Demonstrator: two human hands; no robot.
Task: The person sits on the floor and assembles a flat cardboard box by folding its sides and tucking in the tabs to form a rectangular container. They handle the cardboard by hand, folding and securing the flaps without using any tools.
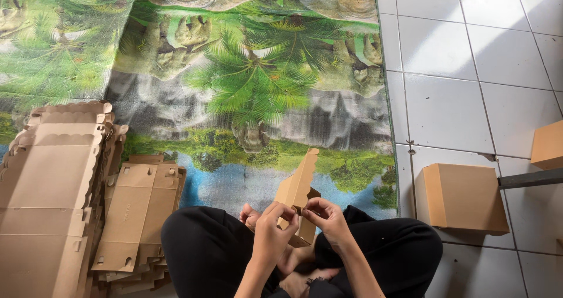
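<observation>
Cardboard everywhere in my feed at that moment, all of it plain brown and unprinted as far as I could see. At the left edge lay a tall stack of flat box blanks with scalloped edges, and just beside it, nearer the knees, a smaller stack of flat blanks with slots and small punched holes. Off to the right, on the white floor tiles, stood a finished, closed cardboard box, square and unmarked, and a second closed box poked in at the far right edge, with a dark bar running between them. I spotted no label on any of them.

Under it all spread a mat printed with palm trees, rocks and blue water, and the person sat cross-legged on it in black trousers.

Dead centre, above the lap, was the half-folded cardboard box, held upright with one scalloped flap sticking up towards the top of my picture. My left hand was closed around its lower edge from the left, fingers curled on the card. My right hand pinched the same lower part from the right, thumb and fingertips pressed together on a flap. So both hands had it firmly, touching it low down, with most of the piece rising clear above the fingers.
</observation>
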